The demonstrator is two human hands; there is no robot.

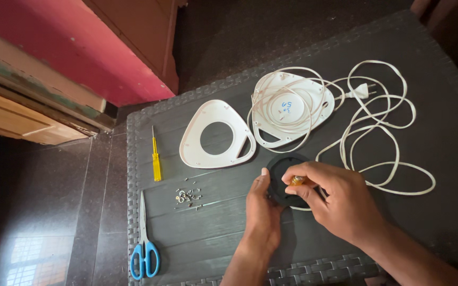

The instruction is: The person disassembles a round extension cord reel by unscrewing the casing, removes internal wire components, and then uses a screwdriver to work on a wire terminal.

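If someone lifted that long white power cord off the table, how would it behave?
The white power cord lies in loose, uneven loops, so it would probably sag and trail rather than keep its shape. It looks thin, so likely light. One end runs over the white housing, so pulling might drag or snag there.

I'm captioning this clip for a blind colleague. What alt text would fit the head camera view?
Two hands work on a round black disc on a dark woven table: the left hand steadies its edge while the right hand pinches a small brass part at its middle. Around them lie two white triangular covers, a coiled white power cord, a yellow screwdriver, loose screws and blue scissors.
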